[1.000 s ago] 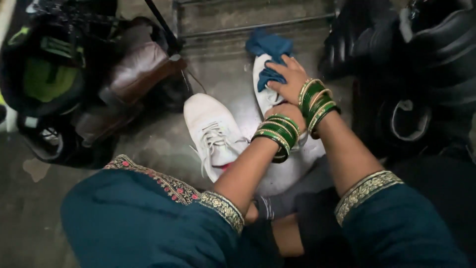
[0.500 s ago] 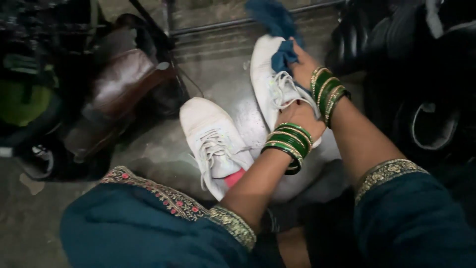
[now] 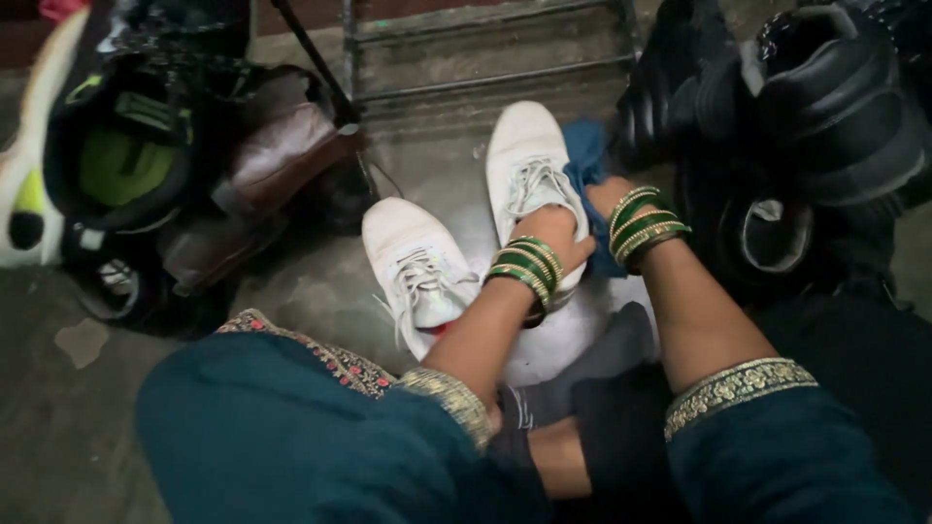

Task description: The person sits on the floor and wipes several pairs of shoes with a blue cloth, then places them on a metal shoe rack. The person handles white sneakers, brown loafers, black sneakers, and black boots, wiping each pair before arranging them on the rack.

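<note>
Two white lace-up sneakers lie on the grey floor in the head view. My left hand (image 3: 555, 229) grips the right-hand sneaker (image 3: 524, 160) near its opening, just behind the laces. My right hand (image 3: 610, 194) presses a dark blue cloth (image 3: 588, 160) against that sneaker's right side. Both wrists wear stacks of green and gold bangles. The other white sneaker (image 3: 413, 257) lies loose to the left, laces up, touched by neither hand. My teal embroidered sleeves fill the lower part of the view.
Black shoes (image 3: 825, 107) are piled at the right. A brown leather shoe (image 3: 277, 160) and a black and green shoe (image 3: 116, 160) lie at the left. A metal rack's bars (image 3: 485, 44) cross the floor behind the sneakers.
My right hand has slid the blue cloth from the sneaker's toe down to its right side. My left hand still holds the same sneaker.
</note>
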